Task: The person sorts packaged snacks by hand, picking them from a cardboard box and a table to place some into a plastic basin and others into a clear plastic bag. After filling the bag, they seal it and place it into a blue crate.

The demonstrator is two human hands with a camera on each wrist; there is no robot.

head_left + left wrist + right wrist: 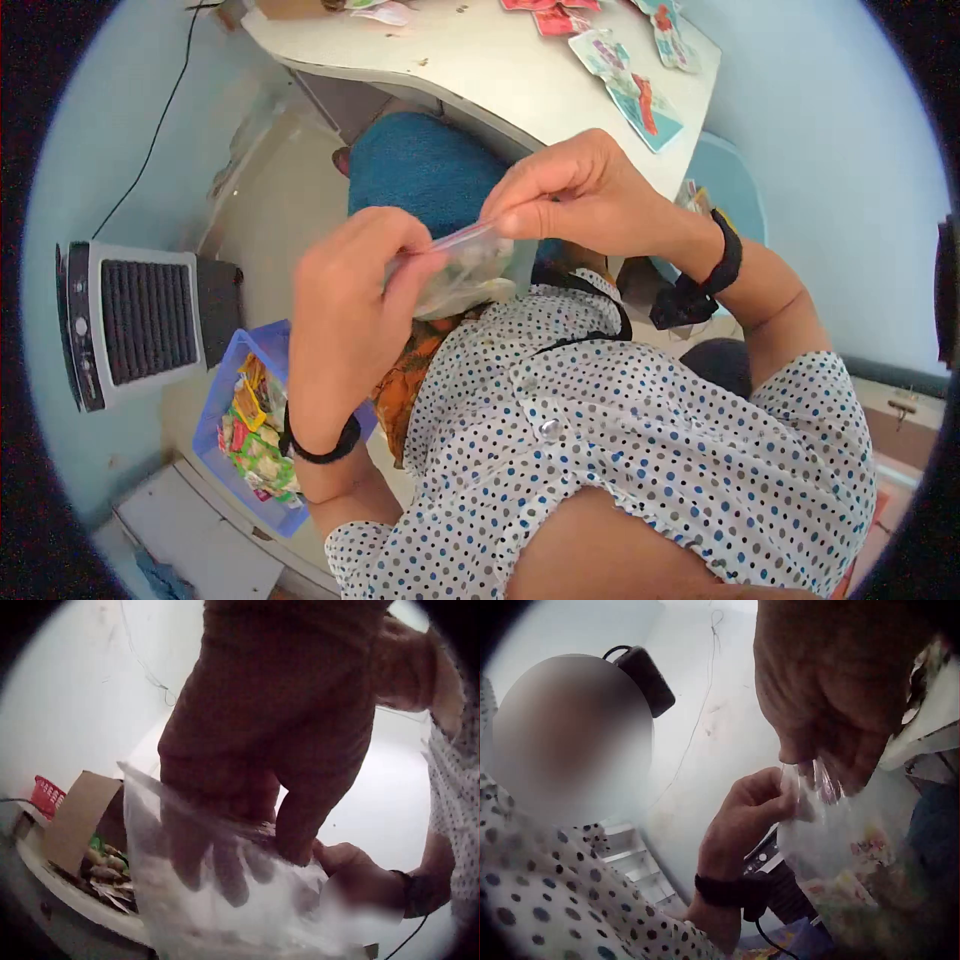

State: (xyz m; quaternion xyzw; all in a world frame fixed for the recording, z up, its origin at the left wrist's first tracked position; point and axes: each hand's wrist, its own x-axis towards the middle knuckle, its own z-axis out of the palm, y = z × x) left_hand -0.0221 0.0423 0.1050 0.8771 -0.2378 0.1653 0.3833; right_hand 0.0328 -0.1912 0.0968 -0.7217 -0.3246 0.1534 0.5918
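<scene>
A clear zip bag (465, 275) with a pinkish strip along its top edge hangs between both hands, over the person's lap. The left hand (350, 285) pinches the strip toward one end, thumb and fingers on either side of the plastic. Close by, the right hand (580, 195) pinches the same edge farther along. Small printed packets show through the clear plastic (855, 862) in the right wrist view. Seen from the left wrist, some fingers of the left hand (262, 735) lie behind the bag's film.
Several printed pouches (625, 85) lie on the white table (480, 65) ahead. A blue-purple basket (225, 450) of packets stands on the floor at left, near an air cooler (140, 320). A light blue tub (740, 190) is at right. An open cardboard box (79, 817) holds small items.
</scene>
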